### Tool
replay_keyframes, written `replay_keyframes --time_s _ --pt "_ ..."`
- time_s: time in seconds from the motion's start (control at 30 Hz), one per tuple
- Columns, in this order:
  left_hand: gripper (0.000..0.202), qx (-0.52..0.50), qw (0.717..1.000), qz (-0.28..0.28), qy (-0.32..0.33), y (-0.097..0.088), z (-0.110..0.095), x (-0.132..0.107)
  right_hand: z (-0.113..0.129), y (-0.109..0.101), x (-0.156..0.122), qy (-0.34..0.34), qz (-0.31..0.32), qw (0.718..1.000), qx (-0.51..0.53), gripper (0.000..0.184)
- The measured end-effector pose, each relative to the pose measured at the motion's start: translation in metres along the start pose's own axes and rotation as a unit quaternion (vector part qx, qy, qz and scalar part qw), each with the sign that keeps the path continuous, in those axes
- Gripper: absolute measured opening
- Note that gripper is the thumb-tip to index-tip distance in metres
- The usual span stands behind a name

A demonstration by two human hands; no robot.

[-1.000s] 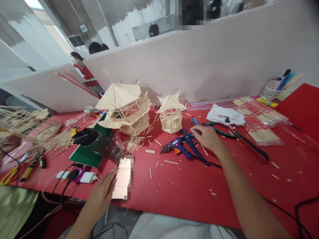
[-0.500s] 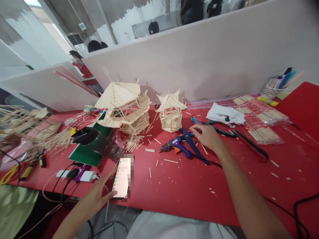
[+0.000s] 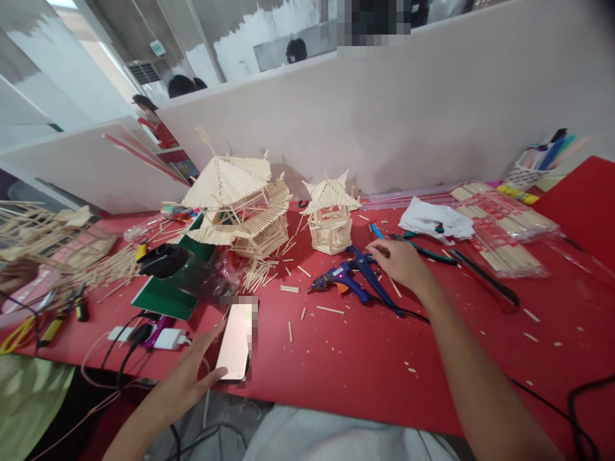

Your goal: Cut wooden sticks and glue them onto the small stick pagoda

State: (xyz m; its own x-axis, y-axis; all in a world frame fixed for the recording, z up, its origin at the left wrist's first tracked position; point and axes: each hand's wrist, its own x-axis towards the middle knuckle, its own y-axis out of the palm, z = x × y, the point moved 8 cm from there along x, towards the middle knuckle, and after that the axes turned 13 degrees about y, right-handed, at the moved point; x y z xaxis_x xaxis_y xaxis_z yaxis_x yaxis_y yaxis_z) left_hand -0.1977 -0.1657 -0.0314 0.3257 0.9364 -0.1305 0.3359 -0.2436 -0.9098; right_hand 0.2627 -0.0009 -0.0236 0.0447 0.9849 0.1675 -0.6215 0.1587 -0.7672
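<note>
My left hand (image 3: 192,368) is at the left edge of a smartphone (image 3: 235,346) lying at the table's front edge, its thumb on the lower corner and its fingers along the side. The phone's screen is pale, its right side blurred out. My right hand (image 3: 396,261) rests beside a long blue hand tool (image 3: 369,276), with fingers bent together near its upper end; whatever they pinch is hidden. A blue glue gun (image 3: 339,276) lies against that tool. Behind them stands a small stick pavilion (image 3: 330,218), with a larger stick pavilion (image 3: 240,205) to its left.
Loose sticks and scraps litter the red table (image 3: 365,378). On the left are a dark bottle (image 3: 168,261), a power strip (image 3: 158,334) and a co-worker's hand (image 3: 18,276). Pliers (image 3: 427,251), a white cloth (image 3: 435,219) and bagged sticks (image 3: 504,246) lie right. A white partition (image 3: 384,109) stands behind.
The phone's screen has gone from a list with coloured icons to a nearly blank pale page. Both hands have stayed in almost the same place.
</note>
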Motion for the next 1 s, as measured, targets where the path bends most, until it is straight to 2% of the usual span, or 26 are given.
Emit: replay_keyframes --time_s 0.3,0.4,0.7,1.0 --pt "0.070 -0.004 0.999 -0.028 0.023 0.002 0.001 0.000 0.000 0.000 0.000 -0.006 0.001 1.000 0.003 0.023" --pt "0.063 -0.027 0.998 -0.042 0.030 0.000 -0.001 -0.001 0.000 0.000 0.001 -0.004 -0.001 1.000 0.000 0.022" --pt "0.057 -0.085 0.993 -0.078 0.003 -0.001 0.008 0.001 -0.002 0.001 0.000 -0.002 -0.001 1.000 -0.002 0.024" --pt "0.059 -0.114 0.991 -0.074 -0.001 0.005 0.012 -0.003 -0.003 0.003 0.001 -0.004 0.001 1.000 -0.008 0.023"
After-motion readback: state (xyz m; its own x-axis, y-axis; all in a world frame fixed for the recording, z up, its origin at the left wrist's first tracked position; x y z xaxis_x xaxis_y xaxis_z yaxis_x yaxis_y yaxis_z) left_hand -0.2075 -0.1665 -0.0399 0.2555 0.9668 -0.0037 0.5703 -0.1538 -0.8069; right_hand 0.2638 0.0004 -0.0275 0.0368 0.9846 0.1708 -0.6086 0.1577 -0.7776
